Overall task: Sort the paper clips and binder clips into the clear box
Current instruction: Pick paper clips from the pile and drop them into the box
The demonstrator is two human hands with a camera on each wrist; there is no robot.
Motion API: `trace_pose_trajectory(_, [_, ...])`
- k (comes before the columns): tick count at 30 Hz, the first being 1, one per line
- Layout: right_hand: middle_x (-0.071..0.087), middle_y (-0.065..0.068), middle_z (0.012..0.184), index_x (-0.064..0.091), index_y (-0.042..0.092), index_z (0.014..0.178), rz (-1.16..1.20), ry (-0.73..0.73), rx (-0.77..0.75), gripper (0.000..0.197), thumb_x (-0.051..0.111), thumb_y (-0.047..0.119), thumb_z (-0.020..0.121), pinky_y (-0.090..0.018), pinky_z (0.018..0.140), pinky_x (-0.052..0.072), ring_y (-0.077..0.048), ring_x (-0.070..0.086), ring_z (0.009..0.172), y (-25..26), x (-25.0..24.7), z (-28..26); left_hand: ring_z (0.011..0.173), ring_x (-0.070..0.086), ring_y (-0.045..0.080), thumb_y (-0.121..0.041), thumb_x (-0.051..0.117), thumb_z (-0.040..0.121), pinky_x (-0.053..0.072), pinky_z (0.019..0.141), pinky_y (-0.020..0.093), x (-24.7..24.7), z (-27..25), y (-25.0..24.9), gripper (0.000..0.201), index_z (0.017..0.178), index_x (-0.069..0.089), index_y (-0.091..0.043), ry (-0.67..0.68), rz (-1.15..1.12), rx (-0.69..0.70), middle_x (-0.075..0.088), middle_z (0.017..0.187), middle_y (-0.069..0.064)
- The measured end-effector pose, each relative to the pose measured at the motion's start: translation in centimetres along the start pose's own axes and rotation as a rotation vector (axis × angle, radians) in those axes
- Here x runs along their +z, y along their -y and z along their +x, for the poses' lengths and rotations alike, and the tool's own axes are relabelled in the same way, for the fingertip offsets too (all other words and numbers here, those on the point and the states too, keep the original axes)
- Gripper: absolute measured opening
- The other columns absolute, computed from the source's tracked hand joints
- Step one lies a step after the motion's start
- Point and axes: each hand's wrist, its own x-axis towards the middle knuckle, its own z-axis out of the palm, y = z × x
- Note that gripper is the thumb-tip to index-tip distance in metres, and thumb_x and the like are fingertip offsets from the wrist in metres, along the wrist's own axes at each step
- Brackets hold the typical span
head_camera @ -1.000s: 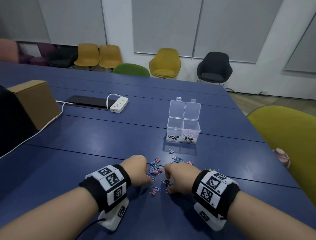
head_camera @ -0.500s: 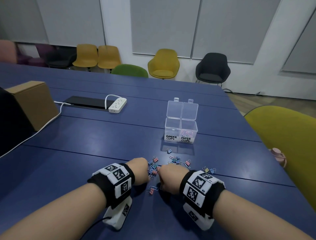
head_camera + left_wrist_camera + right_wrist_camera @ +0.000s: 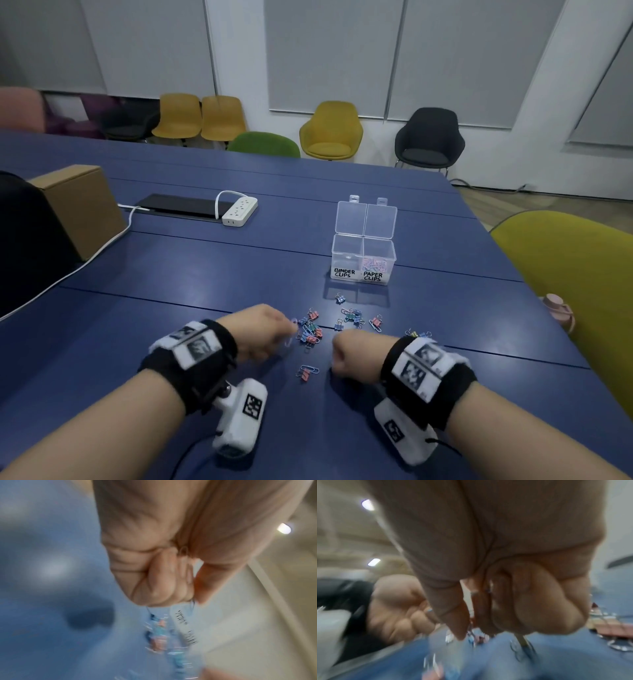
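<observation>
Paper clips (image 3: 290, 334) now lifted in left hand (image 3: 263, 330).

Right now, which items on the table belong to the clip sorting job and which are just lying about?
Job:
- clear box, lids open, paper clips in its PAPER CLIPS side
- loose clips on the blue table
- paper clip pinched in the left hand
- right hand, fingers curled; contents unclear

Lying about:
- power strip
- cardboard box
- black slab
- chairs

My hands (image 3: 263, 330) sit nearest on the table (image 3: 171, 274), loose clips (image 3: 310, 330) between them. The clear box (image 3: 363, 253) is behind the clips, power strip (image 3: 239, 213) far left.
</observation>
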Motion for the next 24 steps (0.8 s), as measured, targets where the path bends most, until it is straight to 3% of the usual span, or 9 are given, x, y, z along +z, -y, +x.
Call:
trace_pose_trajectory(2, [0.050,-0.008,0.069,0.048,0.013,0.073,0.343,-0.047,0.001,0.017,0.048,0.019,0.089,-0.025,0.053,0.037,-0.022,0.046,0.060,-1.4,-0.5,0.0,0.037,0.025,0.009,-0.015,0.045,0.089,0.016,0.036,0.016,-1.2,0.0,0.5,0.030,0.059,0.042,-0.014,0.114,-0.681,-0.048,0.031,0.051,-0.002])
trace_pose_trajectory(5, [0.049,-0.005,0.064,0.048,0.013,0.071,1.235,-0.084,-0.038,0.023,0.052,0.006,0.092,-0.019,0.044,0.032,-0.012,0.040,0.049,-2.7,0.0,0.1,0.040,0.031,0.013,-0.009,0.054,0.059,0.021,0.035,0.020,-2.3,-0.1,1.3,0.018,0.052,0.038,-0.013,0.237,-1.160,-0.013,0.030,0.054,-0.001])
trace_pose_trajectory(8, [0.055,-0.005,0.064,0.049,0.010,0.071,1.702,-0.078,-0.084,0.024,0.052,-0.001,0.092,-0.015,0.039,0.031,-0.007,0.043,0.046,-3.1,0.7,0.2,0.044,0.035,0.014,-0.003,0.065,0.039,0.025,0.033,0.020,-2.3,-0.1,2.6,0.030,0.054,0.041,-0.011,0.267,-1.312,0.068,0.032,0.059,0.000])
trace_pose_trajectory(11, [0.055,-0.006,0.068,0.056,0.005,0.082,1.961,-0.065,-0.114,0.007,0.054,-0.001,0.086,-0.014,0.036,0.031,-0.008,0.045,0.047,-3.3,1.0,0.5,0.041,0.039,0.014,-0.021,0.057,0.063,0.023,0.034,0.016,-2.1,0.6,2.7,0.017,0.056,0.047,-0.008,0.177,-1.282,0.024,0.039,0.057,0.002])
trace_pose_trajectory(14, [0.054,-0.006,0.070,0.059,0.002,0.096,2.114,-0.065,-0.117,0.016,0.056,0.003,0.080,-0.017,0.037,0.034,-0.011,0.047,0.051,-3.4,1.0,0.9,0.034,0.033,0.010,-0.028,0.048,0.084,0.019,0.031,0.012,-1.9,1.1,1.9,0.030,0.060,0.044,-0.012,0.045,-1.143,-0.033,0.037,0.050,-0.001])
trace_pose_trajectory(17, [0.045,-0.001,0.061,0.056,0.009,0.084,1.952,-0.111,-0.052,0.006,0.052,0.007,0.089,-0.016,0.037,0.025,-0.009,0.037,0.046,-3.1,0.2,1.6,0.033,0.018,0.006,-0.031,0.042,0.098,0.012,0.035,0.010,-0.8,1.2,1.0,0.037,0.064,0.041,-0.017,-0.041,-0.728,-0.015,0.026,0.046,-0.006])
trace_pose_trajectory(20, [0.037,0.006,0.053,0.056,0.014,0.079,1.233,-0.228,0.038,0.015,0.050,0.013,0.092,-0.017,0.036,0.021,-0.006,0.028,0.040,-2.4,-1.2,2.6,0.042,0.034,0.007,-0.026,0.043,0.097,0.026,0.041,0.018,0.6,1.0,-0.3,0.026,0.078,0.057,-0.017,-0.130,-0.026,0.138,0.040,0.056,-0.005])
trace_pose_trajectory(22, [0.049,0.007,0.063,0.060,0.017,0.084,0.649,-0.296,-0.002,0.008,0.055,0.019,0.090,-0.016,0.043,0.032,-0.003,0.040,0.046,-1.8,-2.1,3.2,0.076,0.058,0.009,-0.023,0.043,0.096,0.044,0.068,0.020,1.0,1.0,-0.7,0.023,0.101,0.065,-0.020,-0.135,0.397,0.280,0.062,0.085,-0.005])
trace_pose_trajectory(24, [0.064,0.004,0.092,0.065,0.022,0.099,0.303,-0.271,-0.080,0.013,0.057,0.026,0.089,-0.020,0.067,0.042,-0.009,0.056,0.075,-1.0,-2.8,3.5,0.110,0.058,0.014,-0.024,0.040,0.096,0.043,0.095,0.024,1.2,0.8,-0.8,0.034,0.122,0.061,-0.030,-0.077,0.620,0.301,0.064,0.121,-0.004])
